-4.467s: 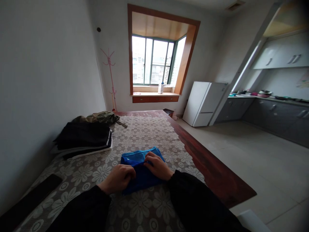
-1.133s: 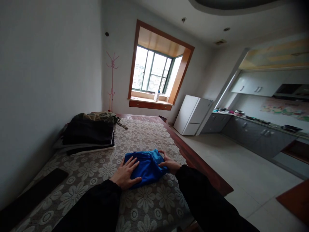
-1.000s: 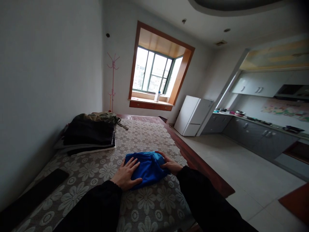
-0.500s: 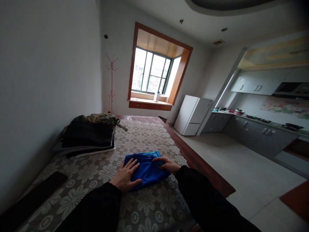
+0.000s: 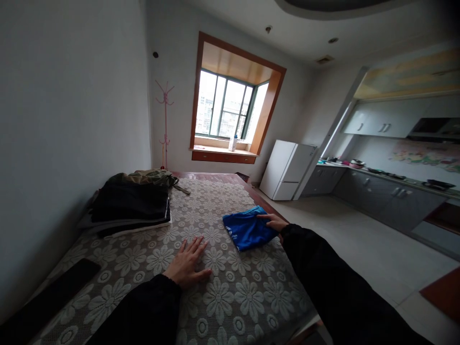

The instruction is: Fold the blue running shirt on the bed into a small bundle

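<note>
A folded blue garment (image 5: 247, 231), with a lighter blue edge at the back and white marks on its left side, lies near the right edge of the flower-patterned cover (image 5: 217, 299). My right hand (image 5: 275, 222) grips its right side, index finger stretched over the top; the fingers underneath are hidden. Flat on the cover, to the left of the garment and apart from it, rests my left hand (image 5: 189, 263) with fingers spread and nothing in it.
Against the left wall stands a stack of folded dark clothes (image 5: 131, 199) with a camouflage-coloured piece (image 5: 147, 177) on top. A long dark object (image 5: 61, 292) lies at the near left. Beyond the wooden edge are a white fridge (image 5: 283, 170) and kitchen cabinets (image 5: 377, 196).
The blue garment has slid right and away from me with my right hand. It has come out from under my left hand, which stays in place on the cover.
</note>
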A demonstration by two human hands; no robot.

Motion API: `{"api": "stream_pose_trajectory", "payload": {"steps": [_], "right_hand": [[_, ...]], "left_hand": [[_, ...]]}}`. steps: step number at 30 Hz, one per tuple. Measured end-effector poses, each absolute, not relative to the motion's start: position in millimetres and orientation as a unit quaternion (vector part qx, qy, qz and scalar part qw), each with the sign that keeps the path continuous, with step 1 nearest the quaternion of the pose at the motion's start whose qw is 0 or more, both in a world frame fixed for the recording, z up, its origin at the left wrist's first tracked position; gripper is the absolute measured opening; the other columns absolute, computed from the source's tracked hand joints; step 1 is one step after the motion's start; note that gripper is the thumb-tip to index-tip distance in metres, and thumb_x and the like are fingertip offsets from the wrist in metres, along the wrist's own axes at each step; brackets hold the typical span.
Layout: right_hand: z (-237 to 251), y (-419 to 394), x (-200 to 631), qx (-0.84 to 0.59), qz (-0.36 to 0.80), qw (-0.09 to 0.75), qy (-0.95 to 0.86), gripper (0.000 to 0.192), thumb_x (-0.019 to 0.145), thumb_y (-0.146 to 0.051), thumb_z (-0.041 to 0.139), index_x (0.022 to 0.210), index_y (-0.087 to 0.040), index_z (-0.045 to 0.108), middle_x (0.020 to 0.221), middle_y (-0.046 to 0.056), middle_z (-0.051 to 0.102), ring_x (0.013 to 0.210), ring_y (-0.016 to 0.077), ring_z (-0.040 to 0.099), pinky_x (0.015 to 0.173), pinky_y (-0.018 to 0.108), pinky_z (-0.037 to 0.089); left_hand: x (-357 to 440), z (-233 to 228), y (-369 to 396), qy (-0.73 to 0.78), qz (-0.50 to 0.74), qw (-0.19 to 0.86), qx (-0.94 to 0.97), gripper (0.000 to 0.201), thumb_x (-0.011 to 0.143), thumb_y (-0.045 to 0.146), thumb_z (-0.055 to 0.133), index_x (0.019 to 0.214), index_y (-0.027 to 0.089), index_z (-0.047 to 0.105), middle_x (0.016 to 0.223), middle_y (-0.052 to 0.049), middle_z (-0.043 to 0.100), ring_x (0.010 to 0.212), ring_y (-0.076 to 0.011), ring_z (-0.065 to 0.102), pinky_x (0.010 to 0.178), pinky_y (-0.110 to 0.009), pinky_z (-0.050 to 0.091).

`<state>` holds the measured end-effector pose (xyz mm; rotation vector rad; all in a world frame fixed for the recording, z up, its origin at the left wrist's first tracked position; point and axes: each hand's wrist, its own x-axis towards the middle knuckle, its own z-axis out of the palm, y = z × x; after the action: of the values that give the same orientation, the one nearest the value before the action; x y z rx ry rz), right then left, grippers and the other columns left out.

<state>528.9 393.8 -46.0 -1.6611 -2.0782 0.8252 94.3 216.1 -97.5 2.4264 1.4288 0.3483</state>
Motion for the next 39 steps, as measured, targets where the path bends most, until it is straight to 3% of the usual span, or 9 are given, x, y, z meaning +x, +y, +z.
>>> {"api": "stream_pose_trajectory", "payload": {"steps": [7,11,13,17,23,27,30,35,39], "right_hand": [[-51,405,568,-0.654,0.171,0.14,-0.724,0.084,0.061,-0.01,0.056,0.145,-0.015,0.061,0.153,0.014,0.053,0.142,0.0338,0.048,0.12,0.042,0.035],[-63,407,569,-0.713,0.089,0.118,-0.685,0.078,0.071,-0.015,0.059,0.149,-0.019,0.056,0.167,0.016,0.03,0.146,0.0414,0.04,0.12,0.058,0.03],[-67,414,560,-0.721,0.054,0.114,-0.682,0.074,0.078,-0.016,0.056,0.152,-0.023,0.051,0.17,0.013,0.021,0.148,0.0406,0.035,0.119,0.061,0.028],[-78,433,526,-0.69,0.033,0.105,-0.715,0.06,0.095,-0.027,0.046,0.156,-0.027,0.045,0.17,0.005,0.026,0.154,0.0304,0.025,0.125,0.051,0.021],[-119,440,489,-0.721,0.053,0.067,-0.688,0.061,0.103,-0.05,0.03,0.162,-0.036,0.029,0.171,0.003,0.024,0.156,0.0403,0.012,0.118,0.073,0.01],[-130,435,488,-0.727,0.056,0.043,-0.683,0.063,0.103,-0.052,0.025,0.164,-0.035,0.023,0.172,0.003,0.018,0.156,0.0424,0.011,0.119,0.072,0.01],[-116,433,486,-0.73,0.069,0.009,-0.68,0.061,0.103,-0.048,0.027,0.163,-0.036,0.026,0.173,0.003,0.018,0.156,0.0409,0.013,0.118,0.072,0.011],[-64,435,460,-0.73,0.086,0.008,-0.678,0.055,0.098,-0.044,0.047,0.149,-0.026,0.054,0.16,0.019,0.043,0.146,0.046,0.037,0.113,0.072,0.023],[-30,438,386,-0.657,0.088,0.082,-0.744,0.044,0.097,-0.035,0.052,0.137,-0.021,0.063,0.146,0.019,0.058,0.133,0.035,0.054,0.112,0.053,0.037]], "left_hand": [[94,-99,217,0.493,0.117,0.147,0.85,0.088,0.088,0.08,0.043,0.159,0.029,0.034,0.172,-0.01,0.022,0.159,-0.032,0.013,0.128,-0.06,0.007],[94,-98,217,0.491,0.113,0.15,0.85,0.088,0.088,0.081,0.041,0.159,0.028,0.036,0.172,-0.01,0.023,0.159,-0.0324,0.014,0.128,-0.061,0.008],[94,-97,217,0.492,0.112,0.152,0.85,0.087,0.089,0.081,0.041,0.159,0.029,0.036,0.172,-0.01,0.023,0.159,-0.0326,0.014,0.128,-0.061,0.008],[95,-94,215,0.498,0.103,0.157,0.847,0.088,0.089,0.081,0.041,0.159,0.028,0.035,0.172,-0.009,0.022,0.159,-0.0318,0.012,0.128,-0.059,0.007],[96,-88,212,0.496,0.102,0.162,0.847,0.089,0.088,0.081,0.043,0.16,0.03,0.033,0.171,-0.008,0.025,0.159,-0.0322,0.012,0.128,-0.059,0.004],[96,-87,213,0.5,0.09,0.173,0.844,0.09,0.088,0.081,0.043,0.16,0.028,0.033,0.171,-0.007,0.025,0.16,-0.0314,0.01,0.129,-0.058,0.003],[96,-87,213,0.497,0.096,0.173,0.845,0.09,0.088,0.081,0.043,0.16,0.028,0.032,0.171,-0.008,0.025,0.16,-0.0317,0.011,0.129,-0.059,0.003],[97,-86,212,0.497,0.109,0.174,0.843,0.09,0.086,0.08,0.048,0.158,0.027,0.036,0.17,-0.009,0.029,0.159,-0.0325,0.013,0.128,-0.061,0.005],[96,-86,213,0.499,0.113,0.173,0.842,0.089,0.086,0.079,0.051,0.157,0.027,0.038,0.169,-0.01,0.031,0.159,-0.0333,0.015,0.128,-0.062,0.009]]}}
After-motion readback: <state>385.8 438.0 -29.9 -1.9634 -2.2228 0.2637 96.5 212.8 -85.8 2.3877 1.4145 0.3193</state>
